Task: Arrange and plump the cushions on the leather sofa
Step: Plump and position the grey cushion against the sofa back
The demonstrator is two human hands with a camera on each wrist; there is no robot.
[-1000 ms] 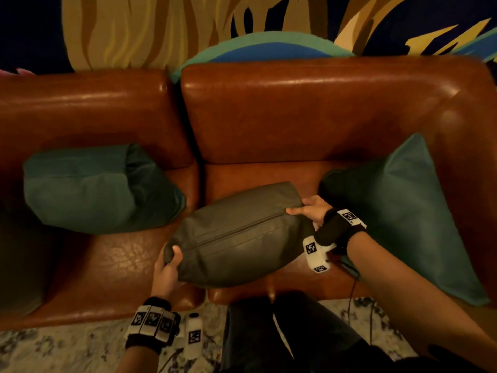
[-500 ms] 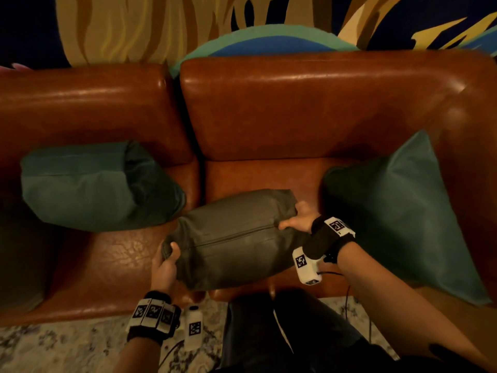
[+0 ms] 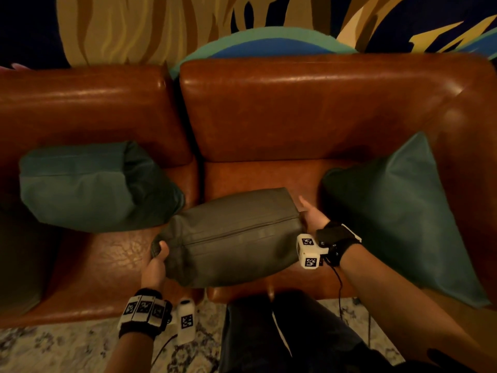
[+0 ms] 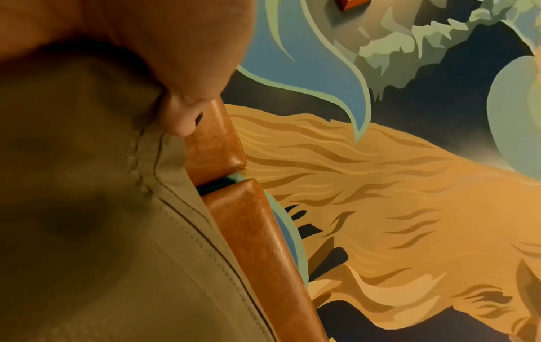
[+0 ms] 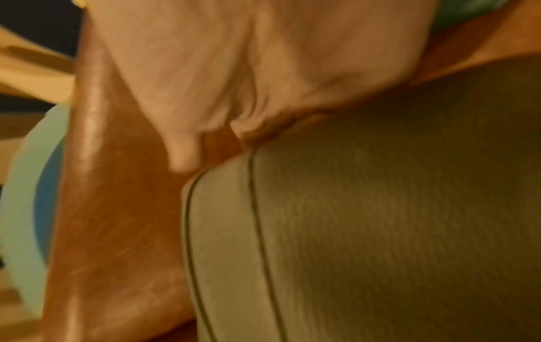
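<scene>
Gripping the grey cushion (image 3: pixel 231 238) — left hand (image 3: pixel 156 265) (thumb curled), right hand (image 3: pixel 312 215) flat-fingered.

No words, numbers or brand names can be read anywhere in these views. The only signs are black-and-white square code markers: three in a row on the band (image 3: pixel 145 309) at the left wrist, one on the white block (image 3: pixel 186 320) beside that band, and two on the white block (image 3: pixel 308 251) at the right wrist. Another marker sits on the right wrist strap (image 3: pixel 339 239), but it is too edge-on to make out.
</scene>
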